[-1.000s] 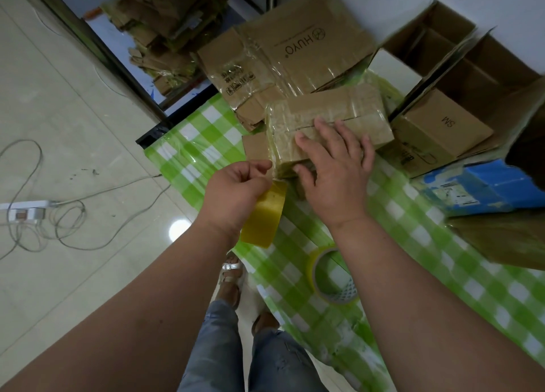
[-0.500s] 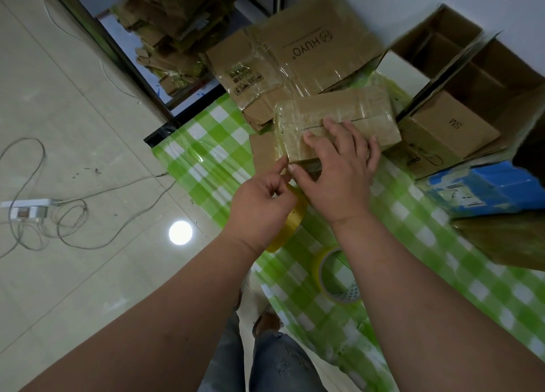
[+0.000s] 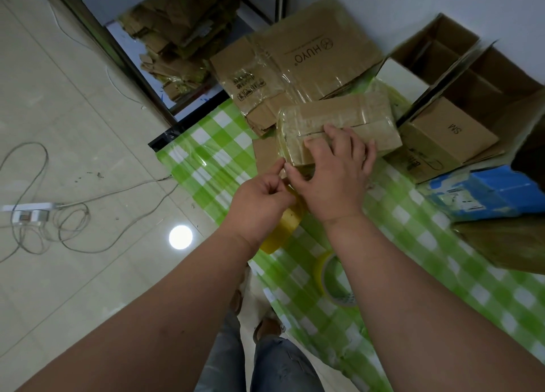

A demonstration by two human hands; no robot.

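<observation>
A small cardboard box [image 3: 351, 117], wrapped in clear tape, lies on the green checked tablecloth [image 3: 212, 161]. My right hand [image 3: 333, 173] rests on its near side with fingers spread over the top and the thumb at its lower left corner. My left hand [image 3: 259, 202] holds a yellow tape roll [image 3: 283, 232] beneath it, and its thumb and forefinger pinch at the box's lower left corner beside my right thumb. The tape strip itself is too thin to make out.
A second tape roll [image 3: 333, 279] lies on the cloth near my right forearm. Flattened cardboard boxes [image 3: 298, 55] lie behind, open cartons [image 3: 448, 126] at the right, a blue package [image 3: 486, 191] beside them. A power strip and cables [image 3: 32, 214] sprawl on the floor.
My left hand has moved up and right with the tape roll until its fingertips meet the box's corner by my right thumb. My right hand has stayed on the box.
</observation>
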